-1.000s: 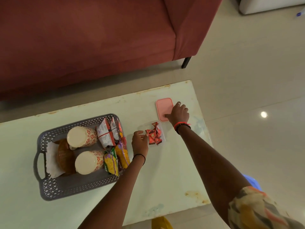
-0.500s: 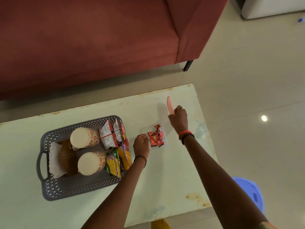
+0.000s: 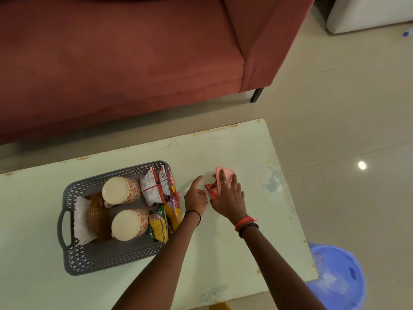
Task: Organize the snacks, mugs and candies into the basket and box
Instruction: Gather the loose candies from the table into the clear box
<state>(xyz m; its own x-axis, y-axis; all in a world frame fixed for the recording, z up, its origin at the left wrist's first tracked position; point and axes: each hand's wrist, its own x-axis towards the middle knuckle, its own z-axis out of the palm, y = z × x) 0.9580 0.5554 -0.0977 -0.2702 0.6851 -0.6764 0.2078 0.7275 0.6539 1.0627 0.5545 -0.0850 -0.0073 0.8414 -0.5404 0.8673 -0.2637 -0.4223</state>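
Premises: a home living room. A red upholstered sofa (image 3: 125,63) on a dark metal leg (image 3: 257,95) stands along the far side of a low pale worktop (image 3: 234,242), whose edges are chipped and rust-stained. The floor (image 3: 335,130) is glossy cream tile and reflects a ceiling light. A white furniture piece (image 3: 368,12) sits at the far right corner. A blue plastic stool (image 3: 337,278) stands by the worktop's near right end. On the worktop, a grey perforated basket (image 3: 73,260) holds two patterned mugs (image 3: 121,190), snack packets (image 3: 154,189) and a small wicker item (image 3: 97,213): household goods, not stock or equipment. Lighting is dim and domestic.
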